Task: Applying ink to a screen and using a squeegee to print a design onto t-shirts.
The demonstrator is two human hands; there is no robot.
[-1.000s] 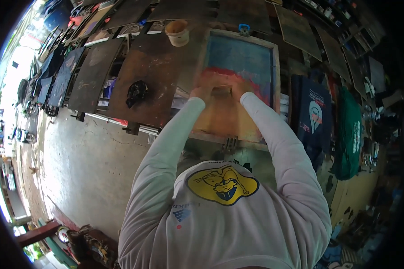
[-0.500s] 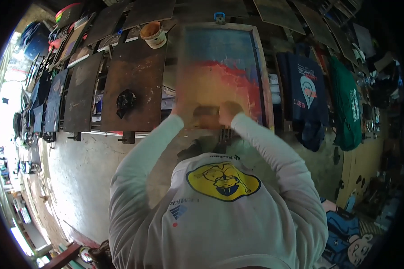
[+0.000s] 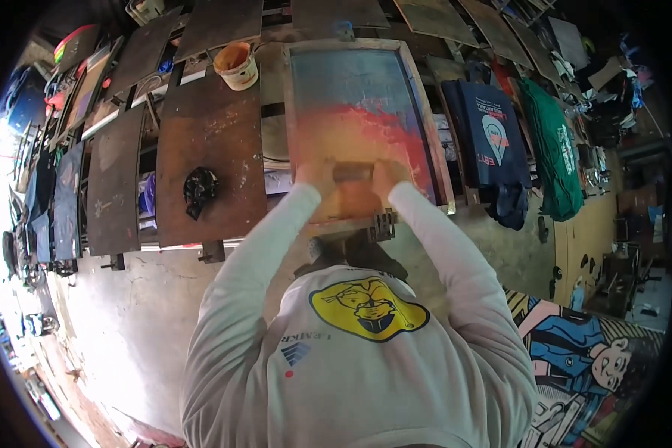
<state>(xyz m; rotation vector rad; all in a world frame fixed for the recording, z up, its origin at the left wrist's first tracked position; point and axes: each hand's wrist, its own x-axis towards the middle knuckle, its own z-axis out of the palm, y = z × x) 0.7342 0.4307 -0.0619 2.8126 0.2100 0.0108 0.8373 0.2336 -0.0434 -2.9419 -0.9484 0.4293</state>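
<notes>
A wooden-framed printing screen (image 3: 343, 82) lies in front of me, its mesh dark blue-grey at the far end and smeared red and orange-yellow nearer. My left hand (image 3: 317, 173) and my right hand (image 3: 387, 175) are closed on the two ends of a squeegee (image 3: 353, 172), low on the screen. Motion blurs both hands and the squeegee, so single fingers are hard to make out. A dark metal hinge clamp (image 3: 382, 224) sits at the screen's near edge. Whatever lies beneath the screen is hidden.
Left of the screen, a brown board (image 3: 216, 134) bears an orange-stained bucket (image 3: 237, 66) and a crumpled black bundle (image 3: 200, 190). To the right hang navy printed fabric (image 3: 489, 134) and green fabric (image 3: 556, 149). More dark boards (image 3: 116, 179) line the racks.
Both hands and the squeegee have slid a little away from me over the screen. The whole view has shifted slightly with my head.
</notes>
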